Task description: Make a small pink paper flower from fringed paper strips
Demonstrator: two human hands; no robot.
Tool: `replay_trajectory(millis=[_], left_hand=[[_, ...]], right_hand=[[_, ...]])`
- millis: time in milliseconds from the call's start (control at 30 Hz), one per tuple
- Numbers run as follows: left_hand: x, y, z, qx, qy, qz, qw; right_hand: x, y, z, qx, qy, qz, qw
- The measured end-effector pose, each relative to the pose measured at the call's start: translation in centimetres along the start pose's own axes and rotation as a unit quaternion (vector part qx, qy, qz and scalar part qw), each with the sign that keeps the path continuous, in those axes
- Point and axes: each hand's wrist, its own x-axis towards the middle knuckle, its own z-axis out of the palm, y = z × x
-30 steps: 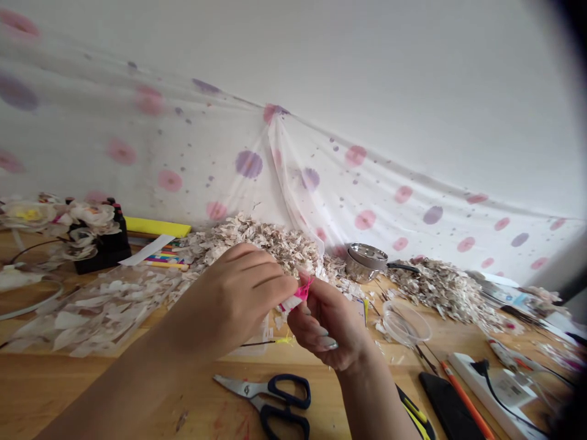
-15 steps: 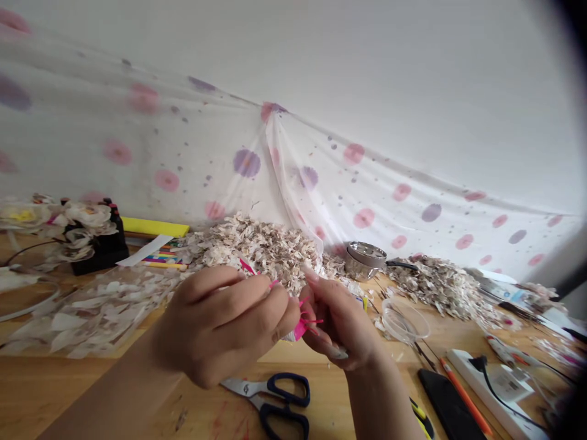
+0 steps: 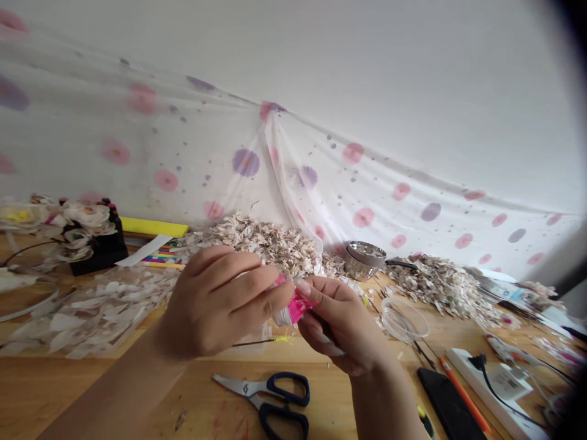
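My left hand (image 3: 224, 302) is closed around a small white bundle with a bright pink fringed strip (image 3: 297, 309) at its right end. Most of that bundle is hidden behind my fingers. From the right, my right hand (image 3: 342, 321) pinches the pink fringe between thumb and forefinger. Just below the hands, scissors (image 3: 263, 391) with dark blue handles lie on the wooden table (image 3: 197, 385), blades slightly apart. A thin dark stem with a yellow fringed tip (image 3: 283, 338) lies on the table behind my left hand.
Pale petals (image 3: 257, 235) are heaped behind the hands, with another petal pile (image 3: 438, 290) at right. Nearby stand a metal pot (image 3: 364, 260) and a clear plastic bowl (image 3: 406, 319). A phone (image 3: 452, 403), power strip (image 3: 493, 388) and glue gun (image 3: 509, 351) lie at right.
My left hand has shifted slightly up and left, showing more of the white bundle and the yellow-tipped stem. My right thumb has come down onto the pink fringe.
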Motion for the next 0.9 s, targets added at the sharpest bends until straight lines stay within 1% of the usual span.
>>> replay_trajectory(millis=[100, 200, 300, 500, 600, 700, 767, 900], left_hand=[[-0.1, -0.2, 0.5, -0.003, -0.005, -0.008, 1.000], [-0.2, -0.2, 0.6, -0.007, -0.006, -0.009, 1.000], [-0.1, -0.1, 0.4, -0.003, -0.004, -0.003, 1.000], [0.3, -0.1, -0.1, 0.021, 0.005, 0.038, 0.999], [0.4, 0.0, -0.3, 0.022, 0.016, 0.027, 0.999], [0.4, 0.1, -0.6, 0.021, 0.014, 0.024, 0.999], [0.3, 0.2, -0.6, 0.015, 0.010, 0.031, 0.999], [0.3, 0.5, -0.7, 0.003, 0.036, 0.049, 0.998]], right_hand=[[0.0, 0.1, 0.0, 0.010, 0.006, -0.005, 1.000], [-0.1, 0.2, 0.0, 0.009, 0.014, -0.006, 1.000], [-0.3, 0.1, 0.1, 0.006, 0.019, -0.008, 1.000], [-0.4, -0.2, 0.4, -0.021, 0.042, 0.004, 0.999], [-0.4, -0.3, 0.4, -0.036, 0.048, 0.001, 0.998], [-0.4, -0.3, 0.4, -0.043, 0.051, 0.003, 0.998], [-0.5, -0.2, 0.5, -0.044, 0.054, 0.006, 0.998], [-0.7, -0.2, 0.5, -0.044, 0.049, 0.007, 0.998]])
